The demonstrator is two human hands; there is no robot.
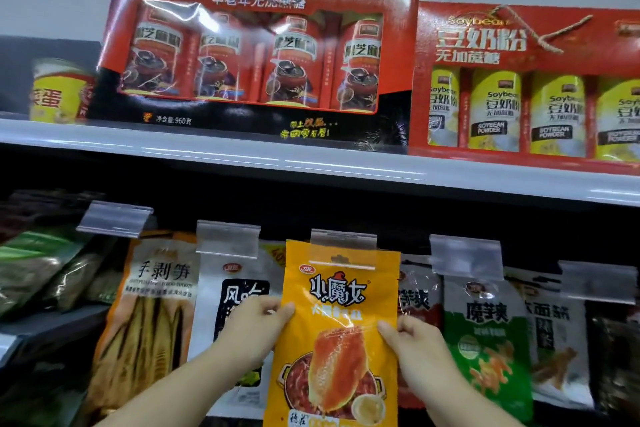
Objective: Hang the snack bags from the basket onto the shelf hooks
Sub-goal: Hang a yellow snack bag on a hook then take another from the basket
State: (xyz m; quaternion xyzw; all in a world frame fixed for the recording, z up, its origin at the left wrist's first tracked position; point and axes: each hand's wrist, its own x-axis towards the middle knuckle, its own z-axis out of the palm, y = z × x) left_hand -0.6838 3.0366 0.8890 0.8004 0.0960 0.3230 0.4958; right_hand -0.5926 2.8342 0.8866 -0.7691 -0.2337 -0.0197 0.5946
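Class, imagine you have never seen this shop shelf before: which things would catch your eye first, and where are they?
First, the bright orange snack bag in the lower middle, held at its sides by the left hand and right hand, its top at a clear plastic price-tag holder. Next, the large red-and-black gift box of four cans on the upper shelf, with a red box of yellow soybean powder cans to its right.

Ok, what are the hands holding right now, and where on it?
Both hold the orange snack bag: left hand pinches its left edge, right hand its right edge, both about mid-height.
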